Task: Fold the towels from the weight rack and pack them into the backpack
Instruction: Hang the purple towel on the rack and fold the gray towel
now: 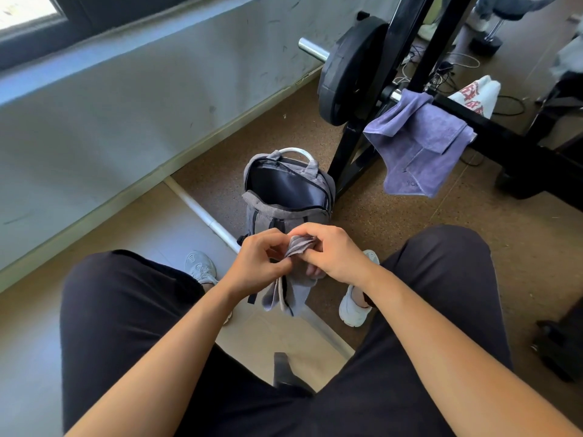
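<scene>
A small grey towel [291, 291] hangs between my knees, pinched at its top edge by both hands. My left hand [258, 263] and my right hand [334, 250] grip it side by side, and its lower part dangles in folds. Just beyond my hands a grey backpack [284, 212] stands upright on the floor with its main compartment unzipped and its dark inside showing. A purple towel [419, 143] drapes over a bar of the black weight rack [492, 127]. A white towel with red print [476, 96] lies behind that bar.
A black weight plate [350, 74] sits on a chrome bar at the rack's left end. A grey wall runs along the left. Cables and a dumbbell [487, 39] lie on the brown floor beyond the rack. My legs and white shoes flank the backpack.
</scene>
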`<state>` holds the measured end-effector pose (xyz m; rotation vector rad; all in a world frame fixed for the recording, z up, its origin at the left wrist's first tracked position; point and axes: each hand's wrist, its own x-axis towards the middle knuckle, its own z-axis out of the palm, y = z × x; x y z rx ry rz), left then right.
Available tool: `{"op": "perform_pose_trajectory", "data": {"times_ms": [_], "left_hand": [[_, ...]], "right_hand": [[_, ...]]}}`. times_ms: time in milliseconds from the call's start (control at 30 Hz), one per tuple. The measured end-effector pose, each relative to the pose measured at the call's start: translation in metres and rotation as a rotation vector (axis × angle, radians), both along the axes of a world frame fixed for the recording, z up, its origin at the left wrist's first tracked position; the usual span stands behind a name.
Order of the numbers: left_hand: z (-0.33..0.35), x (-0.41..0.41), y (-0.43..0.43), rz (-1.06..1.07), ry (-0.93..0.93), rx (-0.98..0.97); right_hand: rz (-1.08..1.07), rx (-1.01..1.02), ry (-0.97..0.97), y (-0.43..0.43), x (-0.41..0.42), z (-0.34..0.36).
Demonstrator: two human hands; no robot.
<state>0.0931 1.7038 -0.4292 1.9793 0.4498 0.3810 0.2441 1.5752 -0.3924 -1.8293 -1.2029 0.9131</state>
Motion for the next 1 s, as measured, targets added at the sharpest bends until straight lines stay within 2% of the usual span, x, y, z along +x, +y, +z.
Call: {"op": "perform_pose_trajectory", "data": {"times_ms": [100,200,267,400,600,733,1000], "left_hand": [[0.003,-0.001,0.001,-0.052,0.031,-0.14],[0.003,-0.001,0.004,-0.061,0.041,-0.365],[0.0,-0.001,0.005,-0.054,0.049,-0.434],[-0.014,0.0,0.003,-0.023,0.104,-0.314],[-0.021,0.004,-0.01,0.152,0.058,-0.017],[-0.021,0.007,-0.013,0.197,0.066,-0.043],[-0.039,0.007,-0.007,0.158,0.286,0.002]], "right_hand": [[-0.043,-0.005,0.011,-0.001,0.004,-0.001],[-0.066,0.004,0.012,-0.002,0.009,0.001],[-0.103,0.019,0.046,-0.004,0.011,0.005],[-0.188,0.073,0.08,-0.008,0.016,0.009],[-0.26,0.182,0.012,-0.012,0.015,0.015],[-0.273,0.227,0.0,-0.013,0.017,0.015],[-0.287,0.322,0.123,-0.016,0.021,0.025]]}}
